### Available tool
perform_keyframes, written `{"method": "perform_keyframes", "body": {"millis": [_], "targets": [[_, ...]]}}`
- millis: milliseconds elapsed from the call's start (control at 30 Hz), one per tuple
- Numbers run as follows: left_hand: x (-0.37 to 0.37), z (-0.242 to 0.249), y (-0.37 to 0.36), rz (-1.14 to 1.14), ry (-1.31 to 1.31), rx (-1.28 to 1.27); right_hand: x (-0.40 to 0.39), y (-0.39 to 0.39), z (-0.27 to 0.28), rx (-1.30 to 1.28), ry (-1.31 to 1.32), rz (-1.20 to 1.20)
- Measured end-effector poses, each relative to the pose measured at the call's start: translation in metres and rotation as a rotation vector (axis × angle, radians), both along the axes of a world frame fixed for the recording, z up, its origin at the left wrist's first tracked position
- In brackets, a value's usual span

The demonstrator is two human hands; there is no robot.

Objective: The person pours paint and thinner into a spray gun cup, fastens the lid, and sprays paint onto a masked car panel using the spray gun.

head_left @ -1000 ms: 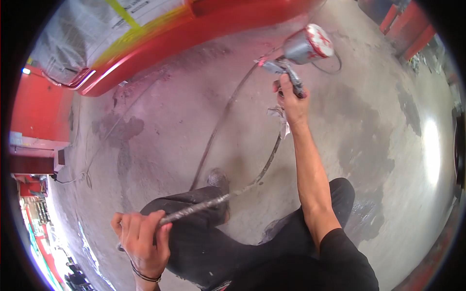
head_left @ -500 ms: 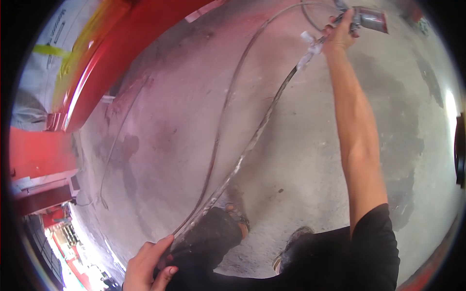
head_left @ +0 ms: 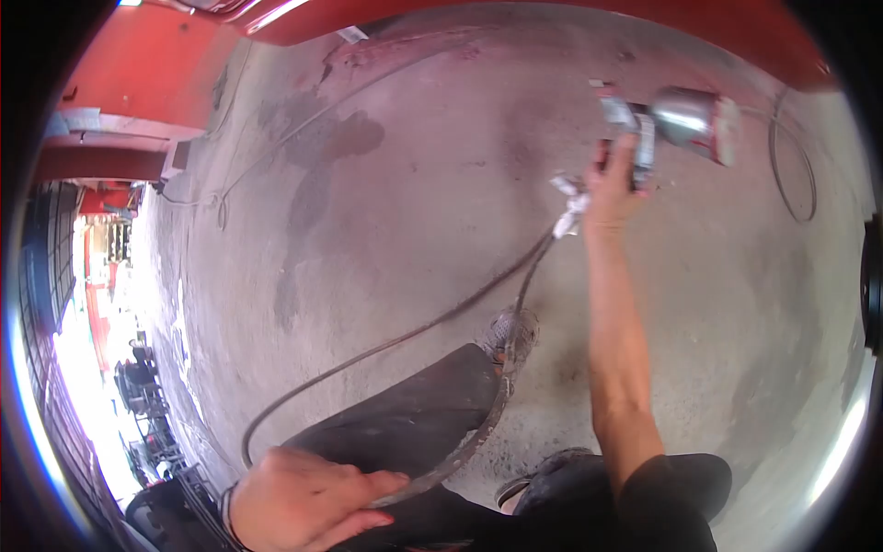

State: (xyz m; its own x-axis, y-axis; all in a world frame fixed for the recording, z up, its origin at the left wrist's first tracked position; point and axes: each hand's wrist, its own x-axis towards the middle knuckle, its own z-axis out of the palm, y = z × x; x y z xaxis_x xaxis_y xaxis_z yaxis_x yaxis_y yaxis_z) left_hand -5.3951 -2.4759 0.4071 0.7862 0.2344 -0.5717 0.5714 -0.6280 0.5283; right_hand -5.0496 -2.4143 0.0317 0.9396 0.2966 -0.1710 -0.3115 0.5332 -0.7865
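Note:
My right hand [head_left: 612, 189] is closed round the handle of a paint spray gun [head_left: 685, 120], held out in front over the floor. Its metal cup points to the right and has red paint near the end. White wrapping [head_left: 570, 207] sits on the hose just below that hand. From there a dark air hose [head_left: 504, 396] runs down to my left hand [head_left: 308, 501], whose fingers are closed on it near my left leg. A second stretch of hose [head_left: 368, 354] curves leftward and passes behind the left hand.
A glossy red vehicle panel [head_left: 515, 14] spans the top, with another red panel [head_left: 138, 69] at upper left. A thin line [head_left: 313, 120] lies on the stained concrete floor [head_left: 441, 230]. A hose loop [head_left: 811, 189] shows at right. Cluttered dark equipment [head_left: 143, 396] stands at left.
The view has turned left. The spray gun has come lower and nearer, its cup showing larger. My left hand has turned palm-down, and the hose now hangs slack in a bend.

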Motion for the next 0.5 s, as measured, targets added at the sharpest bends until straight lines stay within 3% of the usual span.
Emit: {"method": "perform_keyframes", "body": {"millis": [33, 100, 267, 400, 500], "targets": [[-0.005, 0.001, -0.002, 0.003, 0.002, 0.001, -0.036, 0.027, 0.017, 0.008, 0.007, 0.013], [-0.011, 0.001, -0.002, 0.032, -0.019, 0.02, -0.085, 0.064, 0.027, -0.095, -0.101, 0.278], [-0.008, -0.005, 0.029, 0.152, 0.046, -0.11, -0.174, 0.133, 0.08, 0.084, -0.343, 0.515], [0.0, -0.033, 0.055, 0.186, 0.126, -0.156, -0.16, 0.076, 0.138, -0.004, -0.472, 0.512], [0.017, -0.035, 0.058, 0.2, 0.418, -0.293, -0.114, 0.004, 0.173, -0.15, -0.373, 0.419]]}}
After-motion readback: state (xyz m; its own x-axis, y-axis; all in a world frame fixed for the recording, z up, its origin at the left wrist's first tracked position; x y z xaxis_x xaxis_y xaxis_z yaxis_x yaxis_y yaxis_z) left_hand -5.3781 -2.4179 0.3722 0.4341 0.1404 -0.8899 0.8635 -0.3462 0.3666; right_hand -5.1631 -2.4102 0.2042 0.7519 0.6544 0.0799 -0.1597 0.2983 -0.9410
